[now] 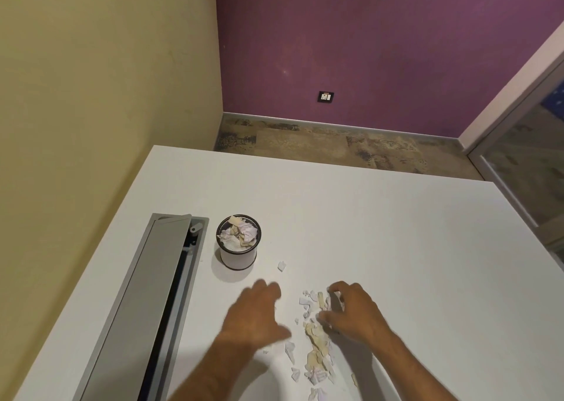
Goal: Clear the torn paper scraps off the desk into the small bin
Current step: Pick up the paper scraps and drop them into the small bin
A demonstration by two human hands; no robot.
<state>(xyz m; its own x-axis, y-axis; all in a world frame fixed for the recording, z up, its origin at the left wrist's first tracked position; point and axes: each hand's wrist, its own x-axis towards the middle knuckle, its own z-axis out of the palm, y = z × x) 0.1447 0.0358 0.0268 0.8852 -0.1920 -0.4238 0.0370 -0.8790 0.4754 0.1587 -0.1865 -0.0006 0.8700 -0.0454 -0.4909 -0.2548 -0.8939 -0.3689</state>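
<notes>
A small white round bin [238,255], filled with crumpled paper, stands on the white desk [381,232]. Torn white and beige paper scraps [317,336] lie in a loose strip near the desk's front, and one lone scrap [281,266] lies to the right of the bin. My left hand [254,312] hovers palm down left of the strip, blurred, fingers loosely bent, holding nothing. My right hand [351,309] sits at the strip's far end with curled fingers, its fingertips on the scraps; whether it holds any is unclear.
A long grey cable-tray flap [143,303] is set into the desk at the left, partly raised, just left of the bin. The desk's far edge [335,161] drops to a carpeted floor. A beige wall runs along the left side.
</notes>
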